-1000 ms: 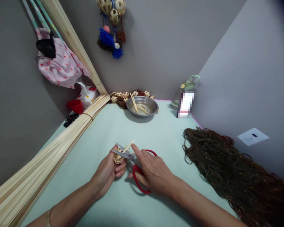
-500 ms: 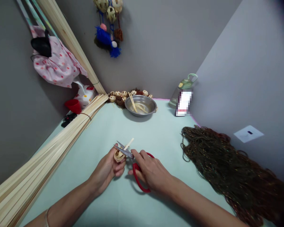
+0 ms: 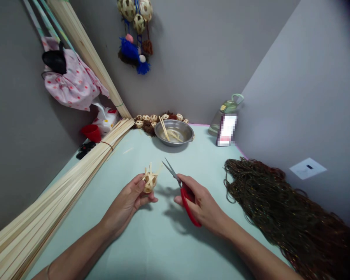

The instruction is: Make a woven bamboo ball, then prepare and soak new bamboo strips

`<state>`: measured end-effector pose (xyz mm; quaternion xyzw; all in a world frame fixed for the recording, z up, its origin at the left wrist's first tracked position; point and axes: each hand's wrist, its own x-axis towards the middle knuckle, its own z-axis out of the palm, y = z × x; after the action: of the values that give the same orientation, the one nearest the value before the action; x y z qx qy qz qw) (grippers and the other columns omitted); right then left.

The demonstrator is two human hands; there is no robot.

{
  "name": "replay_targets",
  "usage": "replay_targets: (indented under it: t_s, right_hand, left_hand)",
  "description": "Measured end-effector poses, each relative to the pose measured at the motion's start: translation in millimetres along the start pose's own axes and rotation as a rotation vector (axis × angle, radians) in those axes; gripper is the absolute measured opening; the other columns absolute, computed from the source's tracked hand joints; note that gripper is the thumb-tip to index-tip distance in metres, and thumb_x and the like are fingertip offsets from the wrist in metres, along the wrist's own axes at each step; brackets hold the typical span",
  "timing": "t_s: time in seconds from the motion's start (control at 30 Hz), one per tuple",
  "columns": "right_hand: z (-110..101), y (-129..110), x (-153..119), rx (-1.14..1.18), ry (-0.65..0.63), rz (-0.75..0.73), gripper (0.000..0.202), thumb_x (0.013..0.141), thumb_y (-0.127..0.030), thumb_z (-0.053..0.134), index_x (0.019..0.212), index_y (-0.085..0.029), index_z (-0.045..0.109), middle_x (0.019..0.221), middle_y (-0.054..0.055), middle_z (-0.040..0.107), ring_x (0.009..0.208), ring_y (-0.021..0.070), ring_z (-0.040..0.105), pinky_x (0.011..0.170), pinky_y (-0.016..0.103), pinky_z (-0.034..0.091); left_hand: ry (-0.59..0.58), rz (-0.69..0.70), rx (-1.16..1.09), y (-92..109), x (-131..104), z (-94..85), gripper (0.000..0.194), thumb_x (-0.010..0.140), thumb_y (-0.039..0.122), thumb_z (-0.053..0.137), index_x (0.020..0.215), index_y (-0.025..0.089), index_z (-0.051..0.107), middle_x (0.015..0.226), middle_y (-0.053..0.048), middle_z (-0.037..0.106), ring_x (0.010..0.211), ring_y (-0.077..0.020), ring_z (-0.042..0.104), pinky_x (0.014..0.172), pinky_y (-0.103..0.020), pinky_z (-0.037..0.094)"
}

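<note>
Between the thumb and fingers of my left hand (image 3: 131, 198) sits a small woven ball (image 3: 149, 182) of pale strips, with several strip ends sticking up from its top. My right hand (image 3: 202, 202) grips a pair of scissors (image 3: 175, 174) by the red handles. Their narrow blades are slightly apart and point up and to the left, a short gap away from the ball. Both hands are above the pale green tabletop (image 3: 146, 241).
A bundle of pale strips (image 3: 61, 186) runs along the left. At the back stands a metal bowl (image 3: 175, 144) with strips in it, beside small woven balls (image 3: 146, 118). Dark yarn (image 3: 280, 210) lies right; a bottle (image 3: 216, 124) and phone (image 3: 226, 130) stand back right.
The scissors have moved right, off the ball, and now point more upward. The ball has turned in my left hand. A loose strip bit shows on the tabletop behind it.
</note>
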<state>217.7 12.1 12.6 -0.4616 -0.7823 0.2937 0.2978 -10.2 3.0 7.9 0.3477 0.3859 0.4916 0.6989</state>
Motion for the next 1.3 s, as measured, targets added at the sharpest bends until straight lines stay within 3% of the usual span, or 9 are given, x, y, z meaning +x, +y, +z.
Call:
replay_targets:
  t_s: [0.17,0.27,0.4,0.6,0.73,0.97,1.1,1.3]
  right_hand:
    - [-6,-9,-1,-0.022,-0.059,0.008,0.036,0.091,-0.037,0.064,0.122,-0.024,0.052,0.096,0.002,0.059,0.078,0.0156,0.054,0.076,0.029,0.047]
    - [-6,-14,-2,-0.056,-0.122,0.004,0.035,0.090,-0.037,0.065,0.120,-0.024,0.053,0.095,0.001,0.058,0.077,0.0152,0.053,0.074,0.028,0.046]
    - [-6,-16,-1,-0.152,-0.171,-0.030,0.041,0.089,-0.038,0.067,0.124,-0.025,0.051,0.097,0.002,0.058,0.080,0.0170,0.053,0.072,0.029,0.045]
    - [-9,-11,-1,-0.207,-0.194,-0.132,0.049,0.088,-0.039,0.069,0.131,-0.026,0.048,0.102,0.005,0.059,0.089,0.0200,0.056,0.073,0.030,0.045]
    - [-10,-10,-1,-0.239,-0.203,-0.167,0.051,0.088,-0.039,0.069,0.132,-0.025,0.047,0.104,0.007,0.059,0.090,0.0212,0.056,0.074,0.031,0.045]
    - [-12,-13,-1,-0.303,-0.239,-0.193,0.051,0.089,-0.048,0.065,0.129,-0.020,0.050,0.103,0.008,0.057,0.091,0.0220,0.053,0.076,0.033,0.046]
    - [-12,-12,-1,-0.403,-0.250,-0.216,0.049,0.091,-0.050,0.061,0.127,-0.019,0.051,0.100,0.009,0.057,0.087,0.0230,0.052,0.075,0.035,0.045]
    - [-9,-6,-4,-0.331,-0.280,-0.177,0.050,0.092,-0.049,0.060,0.134,-0.023,0.047,0.102,0.007,0.058,0.085,0.0207,0.056,0.071,0.032,0.045]
  left_hand:
    - [0.020,0.005,-0.015,0,1,-4.6,0.034,0.082,0.038,0.075,0.108,0.021,0.060,0.107,-0.004,0.069,0.102,-0.0229,0.069,0.095,-0.038,0.054]
    - [0.009,-0.001,0.007,-1,0,-4.6,0.040,0.082,0.039,0.076,0.110,0.021,0.055,0.109,-0.005,0.070,0.109,-0.0253,0.068,0.100,-0.041,0.052]
    - [0.016,0.014,0.025,-1,-1,-2.5,0.040,0.082,0.035,0.077,0.109,0.022,0.051,0.103,-0.004,0.071,0.103,-0.0219,0.069,0.100,-0.043,0.052]
    - [-0.039,-0.030,0.054,-2,-2,-2.4,0.048,0.085,0.046,0.071,0.122,0.021,0.053,0.104,-0.006,0.071,0.088,-0.0198,0.069,0.090,-0.038,0.055]
    - [-0.077,-0.039,0.102,-8,-2,-4.3,0.045,0.086,0.045,0.070,0.122,0.022,0.055,0.100,-0.004,0.069,0.085,-0.0188,0.069,0.090,-0.038,0.055]
    - [-0.175,-0.059,0.184,-15,-1,-2.7,0.028,0.085,0.037,0.073,0.102,0.023,0.056,0.089,0.001,0.064,0.079,-0.0142,0.065,0.084,-0.033,0.056]
    - [-0.182,-0.068,0.192,-15,-2,-2.3,0.024,0.088,0.035,0.070,0.102,0.023,0.054,0.090,0.001,0.062,0.079,-0.0138,0.063,0.084,-0.036,0.057]
    - [-0.163,-0.114,0.209,-13,-1,-4.6,0.026,0.092,0.037,0.064,0.110,0.022,0.053,0.090,0.001,0.060,0.077,-0.0146,0.065,0.082,-0.036,0.057]
